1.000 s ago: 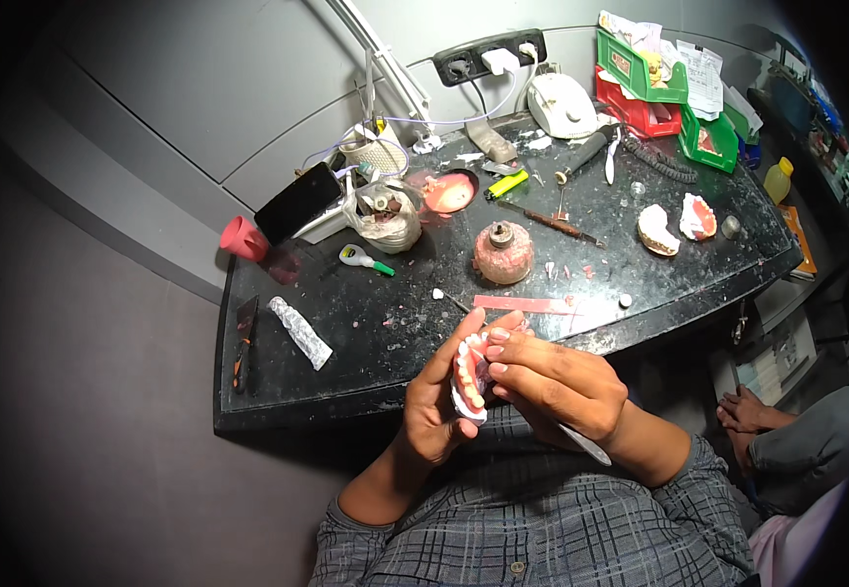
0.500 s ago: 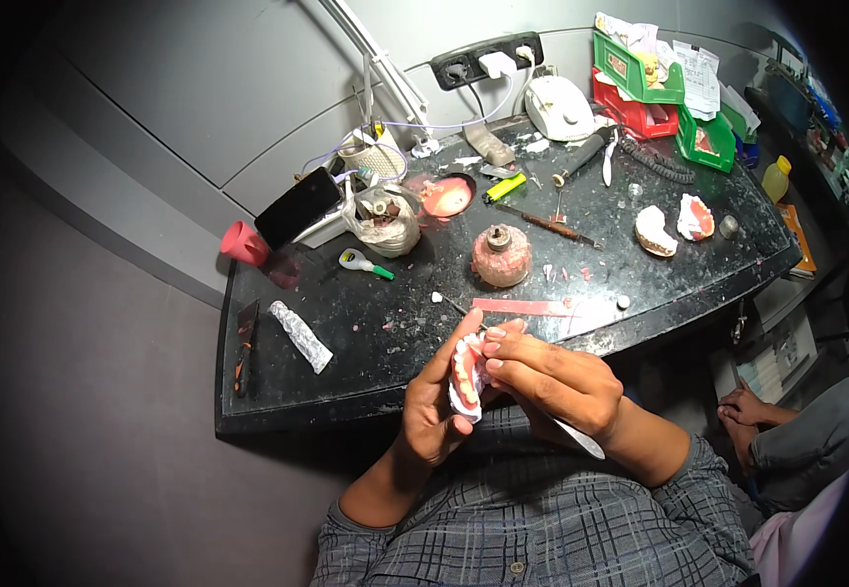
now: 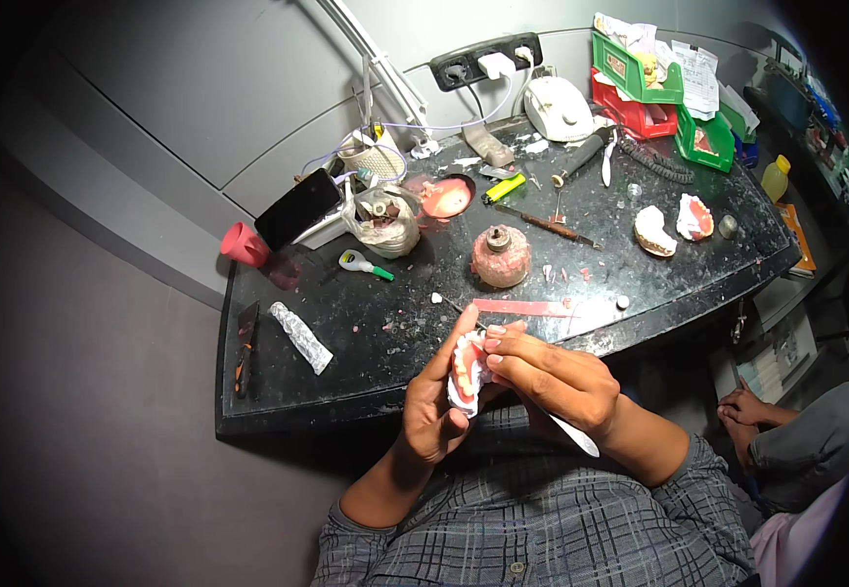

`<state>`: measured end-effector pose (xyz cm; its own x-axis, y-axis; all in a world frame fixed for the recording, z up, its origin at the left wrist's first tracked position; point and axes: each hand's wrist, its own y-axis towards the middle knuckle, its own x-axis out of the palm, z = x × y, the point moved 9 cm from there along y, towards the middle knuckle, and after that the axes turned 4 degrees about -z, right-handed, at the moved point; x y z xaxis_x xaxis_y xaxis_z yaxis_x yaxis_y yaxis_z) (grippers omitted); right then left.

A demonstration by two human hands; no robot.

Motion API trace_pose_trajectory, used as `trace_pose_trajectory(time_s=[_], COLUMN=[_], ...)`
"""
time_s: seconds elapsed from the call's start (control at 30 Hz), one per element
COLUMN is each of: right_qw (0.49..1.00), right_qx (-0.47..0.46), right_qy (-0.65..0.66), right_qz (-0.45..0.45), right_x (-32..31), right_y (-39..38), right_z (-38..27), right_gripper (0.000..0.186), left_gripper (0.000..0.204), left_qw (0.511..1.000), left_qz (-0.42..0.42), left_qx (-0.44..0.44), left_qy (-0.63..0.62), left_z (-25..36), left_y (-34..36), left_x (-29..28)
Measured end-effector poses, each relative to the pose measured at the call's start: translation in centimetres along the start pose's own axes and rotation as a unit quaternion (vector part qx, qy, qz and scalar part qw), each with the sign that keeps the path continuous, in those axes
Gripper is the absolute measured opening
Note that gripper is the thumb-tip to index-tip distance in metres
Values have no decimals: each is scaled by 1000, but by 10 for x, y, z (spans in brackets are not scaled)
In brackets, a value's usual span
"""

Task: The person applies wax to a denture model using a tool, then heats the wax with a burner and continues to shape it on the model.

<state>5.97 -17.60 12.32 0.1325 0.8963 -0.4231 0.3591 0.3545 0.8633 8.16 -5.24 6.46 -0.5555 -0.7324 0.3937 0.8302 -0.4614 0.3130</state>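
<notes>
My left hand (image 3: 426,415) is closed around a white plaster dental model (image 3: 464,399) with pink wax and a row of teeth on it, just off the desk's front edge. Curled over the model's right side is my right hand (image 3: 569,387), its fingertips against the rim. A slim metal wax spatula (image 3: 578,438) is gripped in that hand, and its wide silver end sticks out below the palm. The fingers hide most of the tool and its working tip. Beyond the hands lies a pink wax strip (image 3: 522,307) on the black desk.
A pink-crusted burner (image 3: 501,258) stands past the strip, with a wooden-handled knife (image 3: 552,225) behind it. Two plaster pieces (image 3: 655,233) sit to the right. At left are a white tube (image 3: 301,338) and a red cup (image 3: 245,244). Another person's hands (image 3: 743,413) rest at far right.
The model has tipped slightly in my left hand and moved up a little. My right hand and the spatula have shifted slightly left.
</notes>
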Motion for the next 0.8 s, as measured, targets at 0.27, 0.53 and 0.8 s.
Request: trace_pose_trajectory(time_s=[0.27, 0.53, 0.8], right_qw=[1000, 999, 999], right_qx=[-6, 4, 26], right_qy=[-13, -29, -6], right_qz=[2, -14, -30], right_x=[3, 7, 8], right_y=[-2, -4, -7], right_z=[0, 4, 13], right_gripper=[32, 33, 35], left_gripper=[115, 113, 104], left_qw=[1000, 999, 999], left_qz=[6, 26, 42], left_qx=[0, -2, -7], left_qy=[10, 31, 22], left_z=[0, -7, -3], left_y=[1, -5, -8], left_x=[-2, -15, -23])
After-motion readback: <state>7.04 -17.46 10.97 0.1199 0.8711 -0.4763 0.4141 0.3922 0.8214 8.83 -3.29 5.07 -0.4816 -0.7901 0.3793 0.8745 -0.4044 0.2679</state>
